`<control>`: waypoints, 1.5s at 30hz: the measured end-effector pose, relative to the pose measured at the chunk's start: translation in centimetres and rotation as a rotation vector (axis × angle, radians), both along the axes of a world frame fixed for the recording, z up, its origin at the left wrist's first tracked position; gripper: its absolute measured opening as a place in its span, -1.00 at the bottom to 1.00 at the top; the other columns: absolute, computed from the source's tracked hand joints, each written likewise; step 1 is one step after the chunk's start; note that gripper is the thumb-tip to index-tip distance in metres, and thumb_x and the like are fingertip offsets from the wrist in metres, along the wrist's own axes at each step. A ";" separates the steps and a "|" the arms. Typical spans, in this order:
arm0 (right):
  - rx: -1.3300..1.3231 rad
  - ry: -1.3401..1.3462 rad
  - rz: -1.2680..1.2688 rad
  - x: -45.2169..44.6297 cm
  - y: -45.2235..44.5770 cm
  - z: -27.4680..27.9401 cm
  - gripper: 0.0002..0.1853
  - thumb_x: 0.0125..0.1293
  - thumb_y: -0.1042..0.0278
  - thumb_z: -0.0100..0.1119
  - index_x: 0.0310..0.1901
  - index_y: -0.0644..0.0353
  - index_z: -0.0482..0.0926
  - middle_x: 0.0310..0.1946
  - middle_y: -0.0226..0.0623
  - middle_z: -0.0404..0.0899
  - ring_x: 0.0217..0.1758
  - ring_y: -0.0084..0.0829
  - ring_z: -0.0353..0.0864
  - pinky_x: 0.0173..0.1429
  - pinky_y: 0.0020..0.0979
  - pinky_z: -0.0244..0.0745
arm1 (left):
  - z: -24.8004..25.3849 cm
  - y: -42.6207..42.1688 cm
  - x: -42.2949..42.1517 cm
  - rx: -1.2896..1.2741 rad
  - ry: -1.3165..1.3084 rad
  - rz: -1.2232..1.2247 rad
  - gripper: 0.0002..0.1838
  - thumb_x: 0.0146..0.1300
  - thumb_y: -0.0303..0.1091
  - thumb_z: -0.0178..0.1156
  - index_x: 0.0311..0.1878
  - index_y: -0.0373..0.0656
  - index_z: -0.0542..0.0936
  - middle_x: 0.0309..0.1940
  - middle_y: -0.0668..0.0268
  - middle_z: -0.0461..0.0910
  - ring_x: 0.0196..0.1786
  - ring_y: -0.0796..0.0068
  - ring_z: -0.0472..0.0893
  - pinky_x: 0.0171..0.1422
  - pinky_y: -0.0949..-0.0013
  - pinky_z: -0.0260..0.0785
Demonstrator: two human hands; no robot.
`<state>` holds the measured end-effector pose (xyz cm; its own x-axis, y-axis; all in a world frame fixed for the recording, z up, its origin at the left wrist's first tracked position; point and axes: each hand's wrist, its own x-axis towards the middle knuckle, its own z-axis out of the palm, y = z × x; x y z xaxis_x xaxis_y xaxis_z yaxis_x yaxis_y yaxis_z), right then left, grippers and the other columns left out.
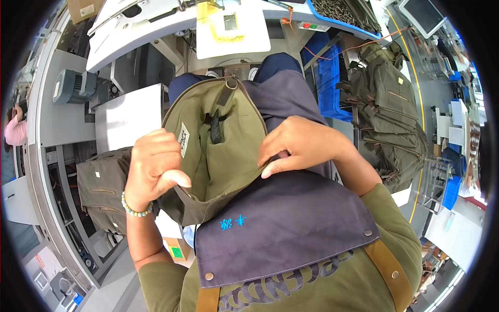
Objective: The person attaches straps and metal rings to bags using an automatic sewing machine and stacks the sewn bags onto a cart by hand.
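In the head view, an open olive bag (234, 153) lies across the person's lap, between the two hands, with its mouth facing up toward the camera. The left hand (156, 169), with a beaded bracelet (137, 212) at its wrist, is curled over the bag's left rim; its thumb reaches inward over the opening, and its fingertips are hidden, so I cannot tell how firmly they press. The right hand (293, 145) grasps the opposite rim near the zipper (244, 183), thumb and fingers bent around that edge. The bag's middle thus sits between both grips, and its far end, with a ring (231, 82) and a dark tab, extends beyond them toward the knees. A white label (183, 139) is on the inner left wall, just beside the left hand. A black piece (215, 129) shows inside, apart from both hands. Near the left forearm are dark bags (104, 182); more are piled (390, 104) at the right, beside a blue crate (330, 78). Ahead stands a white table (150, 34).
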<state>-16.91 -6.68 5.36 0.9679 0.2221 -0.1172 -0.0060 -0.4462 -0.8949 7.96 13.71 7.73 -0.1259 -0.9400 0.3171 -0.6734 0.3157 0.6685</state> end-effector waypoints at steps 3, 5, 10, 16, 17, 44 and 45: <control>-0.023 -0.429 0.018 3.1 -0.2 -1.5 -0.76 0.38 0.18 0.29 -0.20 0.21 0.73 -0.30 -0.26 0.72 -0.25 -0.19 0.65 -0.18 -0.26 0.54 | 0.7 -1.3 -1.1 -0.075 -0.083 -0.112 -0.33 -0.04 0.26 0.33 -0.68 -0.10 0.22 -0.68 0.37 0.16 -0.59 0.31 0.27 -0.46 0.27 0.08; 0.056 -0.435 0.161 6.3 2.5 -2.9 -0.77 0.35 0.30 0.22 -0.08 0.20 0.72 -0.23 -0.15 0.72 -0.15 -0.07 0.67 -0.08 -0.17 0.55 | 1.5 -3.2 -2.6 -0.136 -0.112 -0.247 -0.34 -0.15 0.21 0.42 -0.69 -0.07 0.21 -0.69 0.39 0.12 -0.61 0.34 0.26 -0.48 0.30 0.05; 0.073 -0.389 0.244 8.8 9.2 -6.5 -0.84 0.23 0.45 0.22 -0.18 0.28 0.66 -0.25 -0.05 0.69 -0.25 -0.10 0.62 -0.08 -0.16 0.50 | 3.4 -6.7 -5.0 -0.343 -0.382 -0.274 -0.34 -0.13 0.14 0.46 -0.71 -0.07 0.20 -0.70 0.38 0.10 -0.62 0.38 0.22 -0.49 0.33 0.09; 0.028 -0.283 0.270 10.6 8.0 -9.0 -0.83 0.22 0.46 0.20 -0.18 0.29 0.65 -0.24 -0.03 0.69 -0.24 -0.11 0.61 -0.08 -0.15 0.49 | 3.2 -5.6 -3.6 -0.101 -0.493 -0.231 -0.43 0.02 0.09 0.40 -0.68 -0.07 0.29 -0.66 0.35 0.24 -0.53 0.35 0.35 -0.39 0.32 0.21; 0.029 -0.266 0.270 10.2 8.1 -9.3 -0.83 0.21 0.46 0.20 -0.18 0.29 0.65 -0.24 -0.03 0.69 -0.24 -0.11 0.61 -0.08 -0.15 0.49 | 3.0 -5.0 -3.6 -0.050 -0.423 -0.276 -0.45 0.03 0.09 0.39 -0.67 -0.08 0.32 -0.63 0.33 0.28 -0.49 0.31 0.37 -0.36 0.30 0.22; -0.788 -0.252 -1.566 -7.7 -41.2 -7.2 -0.77 0.24 0.25 0.28 -0.14 0.08 0.79 -0.21 -0.16 0.77 -0.12 -0.15 0.77 0.04 -0.22 0.63 | -0.6 -10.0 -0.4 -0.326 0.919 -0.065 -0.26 0.50 0.18 0.05 -0.76 -0.02 0.15 -0.84 0.50 0.15 -0.74 0.56 0.07 -0.54 0.37 -0.10; -0.951 -0.193 -1.540 -7.5 -41.5 -7.1 -0.77 0.22 0.23 0.29 -0.15 0.07 0.79 -0.21 -0.14 0.77 -0.09 -0.11 0.76 0.06 -0.17 0.63 | -0.9 -10.0 -0.8 -0.306 0.952 -0.076 -0.26 0.49 0.16 0.07 -0.76 -0.04 0.15 -0.84 0.47 0.17 -0.75 0.54 0.08 -0.54 0.35 -0.08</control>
